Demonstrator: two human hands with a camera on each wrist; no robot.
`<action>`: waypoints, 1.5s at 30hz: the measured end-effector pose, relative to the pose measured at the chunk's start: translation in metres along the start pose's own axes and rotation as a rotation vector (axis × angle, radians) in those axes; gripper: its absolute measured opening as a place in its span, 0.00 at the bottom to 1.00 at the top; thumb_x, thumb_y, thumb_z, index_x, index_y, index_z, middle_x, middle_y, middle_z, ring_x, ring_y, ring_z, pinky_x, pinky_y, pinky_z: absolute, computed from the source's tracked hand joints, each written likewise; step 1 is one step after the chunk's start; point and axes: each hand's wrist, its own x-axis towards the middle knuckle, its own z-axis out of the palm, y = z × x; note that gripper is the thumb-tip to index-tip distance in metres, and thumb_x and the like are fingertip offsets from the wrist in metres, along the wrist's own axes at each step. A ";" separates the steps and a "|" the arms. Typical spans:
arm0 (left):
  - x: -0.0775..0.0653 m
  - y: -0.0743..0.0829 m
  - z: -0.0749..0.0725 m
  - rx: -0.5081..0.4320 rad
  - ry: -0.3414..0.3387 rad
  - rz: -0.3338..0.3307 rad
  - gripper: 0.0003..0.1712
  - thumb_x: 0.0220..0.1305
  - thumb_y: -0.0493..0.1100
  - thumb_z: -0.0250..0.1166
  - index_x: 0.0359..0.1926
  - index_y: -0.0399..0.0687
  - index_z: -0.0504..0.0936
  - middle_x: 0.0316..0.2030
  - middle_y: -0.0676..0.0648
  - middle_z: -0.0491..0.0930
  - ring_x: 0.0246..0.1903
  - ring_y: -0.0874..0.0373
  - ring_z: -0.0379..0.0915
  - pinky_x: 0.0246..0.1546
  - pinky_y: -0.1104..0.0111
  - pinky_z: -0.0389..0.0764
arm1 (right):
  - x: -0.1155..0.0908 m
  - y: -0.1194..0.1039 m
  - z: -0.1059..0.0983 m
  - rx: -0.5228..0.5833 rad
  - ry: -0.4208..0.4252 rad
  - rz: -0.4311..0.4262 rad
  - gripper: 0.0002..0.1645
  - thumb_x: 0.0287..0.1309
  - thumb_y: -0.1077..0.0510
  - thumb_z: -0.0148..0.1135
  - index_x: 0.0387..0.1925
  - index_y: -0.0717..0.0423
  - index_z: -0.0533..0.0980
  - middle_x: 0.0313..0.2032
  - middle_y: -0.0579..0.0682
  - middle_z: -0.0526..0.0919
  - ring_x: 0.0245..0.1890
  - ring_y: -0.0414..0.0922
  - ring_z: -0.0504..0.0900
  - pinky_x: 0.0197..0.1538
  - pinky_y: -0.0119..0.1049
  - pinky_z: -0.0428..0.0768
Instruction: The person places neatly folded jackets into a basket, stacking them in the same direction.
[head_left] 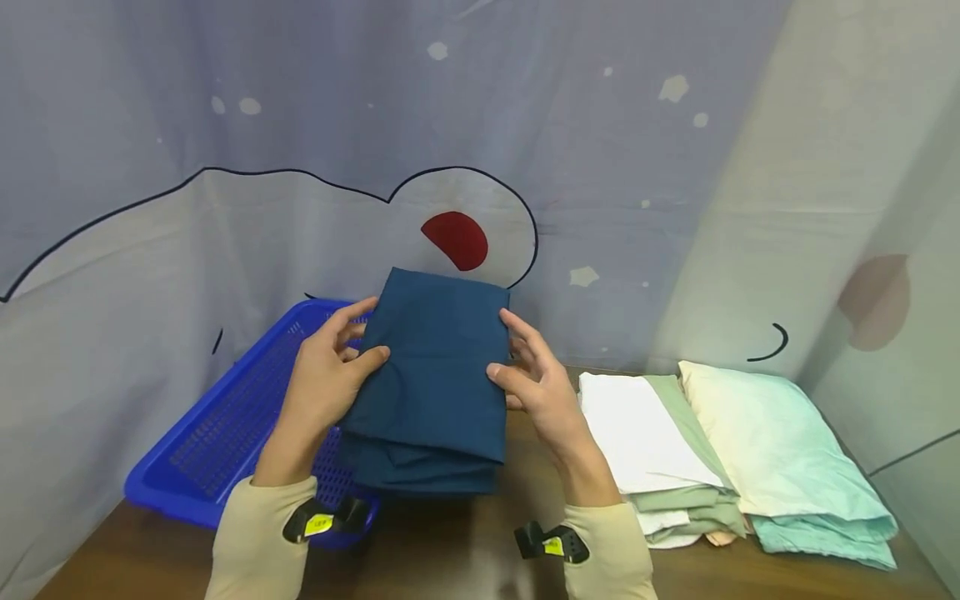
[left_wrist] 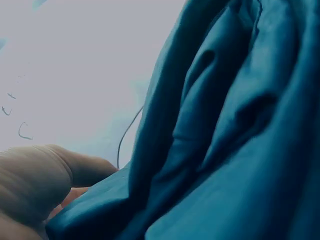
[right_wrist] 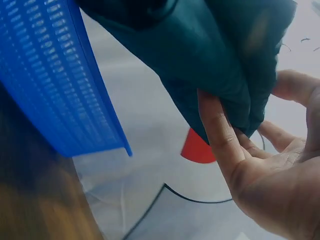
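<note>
A folded dark blue cloth (head_left: 435, 367) is held up between both hands in the head view, its layers bunched at the lower edge. My left hand (head_left: 326, 375) grips the left side, thumb on the front and fingers going behind. On the opposite side, my right hand (head_left: 542, 387) holds the edge with its thumb in front. From the right wrist, several fingers (right_wrist: 220, 130) show against the underside of the cloth (right_wrist: 210, 65). Deep folds of the cloth (left_wrist: 210, 130) fill much of the left wrist view, beside the left thumb (left_wrist: 85, 167).
A blue perforated basket (head_left: 225, 425) sits at the left, partly behind the left arm and cloth. To the right on the wooden table (head_left: 540, 492) lie a folded white and green stack (head_left: 637, 433) and a pale yellow-to-mint folded cloth (head_left: 787, 450). A printed curtain (head_left: 600, 167) hangs behind.
</note>
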 end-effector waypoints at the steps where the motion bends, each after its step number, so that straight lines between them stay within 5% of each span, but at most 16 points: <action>1: -0.001 -0.002 -0.005 0.022 0.003 -0.003 0.37 0.74 0.35 0.67 0.80 0.52 0.68 0.61 0.35 0.82 0.37 0.53 0.86 0.39 0.66 0.84 | 0.001 0.002 0.004 0.007 -0.006 0.003 0.44 0.72 0.58 0.62 0.83 0.42 0.58 0.75 0.56 0.66 0.63 0.56 0.78 0.51 0.47 0.86; 7: -0.003 -0.014 -0.029 0.189 0.000 -0.007 0.37 0.74 0.40 0.68 0.80 0.53 0.68 0.64 0.32 0.79 0.45 0.44 0.82 0.46 0.53 0.81 | 0.005 0.010 0.024 -0.013 -0.024 0.016 0.44 0.70 0.60 0.67 0.82 0.41 0.62 0.74 0.53 0.71 0.52 0.51 0.86 0.49 0.46 0.85; 15: -0.002 -0.030 -0.053 0.142 -0.035 -0.057 0.38 0.74 0.39 0.69 0.80 0.50 0.68 0.59 0.33 0.82 0.38 0.54 0.82 0.37 0.67 0.82 | 0.012 0.020 0.047 -0.070 -0.034 0.052 0.43 0.69 0.58 0.71 0.80 0.40 0.65 0.77 0.50 0.66 0.46 0.50 0.85 0.48 0.44 0.86; 23: 0.002 -0.047 -0.071 0.262 0.039 -0.057 0.31 0.72 0.40 0.69 0.74 0.44 0.76 0.61 0.31 0.78 0.43 0.48 0.76 0.45 0.60 0.73 | 0.025 0.027 0.068 -0.107 -0.074 0.088 0.45 0.67 0.58 0.74 0.81 0.45 0.64 0.69 0.52 0.75 0.41 0.47 0.87 0.44 0.45 0.88; 34: 0.001 -0.064 -0.088 0.331 0.027 -0.073 0.31 0.71 0.38 0.70 0.73 0.41 0.76 0.57 0.29 0.81 0.37 0.52 0.76 0.37 0.67 0.75 | 0.033 0.039 0.090 -0.260 -0.107 0.107 0.45 0.63 0.58 0.77 0.78 0.49 0.68 0.63 0.55 0.76 0.25 0.50 0.85 0.35 0.38 0.86; 37: 0.002 -0.067 -0.091 0.347 0.015 -0.086 0.31 0.72 0.38 0.69 0.73 0.41 0.76 0.57 0.29 0.81 0.38 0.49 0.78 0.37 0.66 0.77 | 0.035 0.042 0.093 -0.321 -0.111 0.113 0.46 0.62 0.57 0.78 0.78 0.49 0.68 0.56 0.51 0.78 0.22 0.49 0.83 0.32 0.36 0.83; 45: 0.006 -0.074 -0.091 0.411 -0.069 -0.099 0.30 0.72 0.39 0.69 0.72 0.39 0.76 0.58 0.26 0.80 0.53 0.34 0.77 0.51 0.42 0.75 | 0.036 0.047 0.095 -0.413 -0.091 0.133 0.42 0.63 0.55 0.78 0.76 0.49 0.71 0.26 0.54 0.79 0.20 0.41 0.75 0.26 0.33 0.76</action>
